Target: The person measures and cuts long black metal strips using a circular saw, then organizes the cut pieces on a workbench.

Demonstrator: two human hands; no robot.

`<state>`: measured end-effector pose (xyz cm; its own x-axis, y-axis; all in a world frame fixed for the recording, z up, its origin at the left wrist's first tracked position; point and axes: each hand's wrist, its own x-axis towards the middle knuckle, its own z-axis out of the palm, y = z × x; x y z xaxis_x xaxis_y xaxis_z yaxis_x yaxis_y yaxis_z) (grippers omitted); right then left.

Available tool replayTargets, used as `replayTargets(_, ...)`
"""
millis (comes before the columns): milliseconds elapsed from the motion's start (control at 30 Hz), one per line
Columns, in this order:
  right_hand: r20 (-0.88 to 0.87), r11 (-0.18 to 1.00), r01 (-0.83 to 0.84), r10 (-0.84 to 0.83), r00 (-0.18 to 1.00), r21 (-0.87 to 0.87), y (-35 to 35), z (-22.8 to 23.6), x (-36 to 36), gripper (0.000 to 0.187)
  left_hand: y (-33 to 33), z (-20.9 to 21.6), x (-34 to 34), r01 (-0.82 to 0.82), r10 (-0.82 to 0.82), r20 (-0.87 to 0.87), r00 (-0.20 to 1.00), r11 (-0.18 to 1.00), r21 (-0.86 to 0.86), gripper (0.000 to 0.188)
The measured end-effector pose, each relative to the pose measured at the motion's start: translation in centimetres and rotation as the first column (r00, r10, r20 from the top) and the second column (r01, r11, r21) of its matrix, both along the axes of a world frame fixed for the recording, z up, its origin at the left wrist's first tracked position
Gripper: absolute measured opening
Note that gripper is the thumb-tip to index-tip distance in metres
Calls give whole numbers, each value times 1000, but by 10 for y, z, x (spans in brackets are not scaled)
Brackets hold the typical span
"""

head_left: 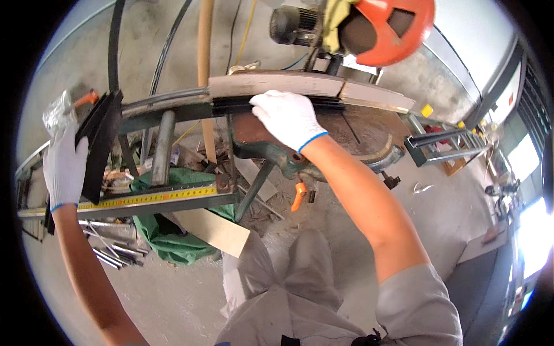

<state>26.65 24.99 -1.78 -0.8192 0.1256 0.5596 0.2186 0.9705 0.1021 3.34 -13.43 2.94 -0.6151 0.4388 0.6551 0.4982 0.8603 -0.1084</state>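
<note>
Both my hands wear white knitted gloves with blue cuffs. My right hand [288, 119] lies over dark strips [236, 105] on the saw table, its fingers bent over them beside the pale wooden fence [277, 86]. Part of the strips is hidden under that hand. At the far left, my left hand [64, 170] has its fingers stretched out and its thumb apart, beside long black profiles [99, 155] that stand tilted across the roller stand. Clear plastic wrap [59, 111] shows just beyond its fingertips.
An orange-red saw guard [398, 29] and a motor [287, 25] stand behind the table. A yellow measuring tape [150, 196] runs along the stand's near rail. Below are a green sack [173, 251], a pale board [213, 230] and metal offcuts [112, 254]. An orange handle [299, 196] hangs under the table.
</note>
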Motion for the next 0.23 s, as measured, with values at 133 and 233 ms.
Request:
replayTargets(133,82,997,61,-57,995,-47,-6,5,-3,26,-10,9,1,-55,54,-33,998,997,-56,44)
replayTargets(233,91,993,91,-83,992,-81,-8,6,0,31,-4,16,0,-106,107,-5,994,986,-129,45)
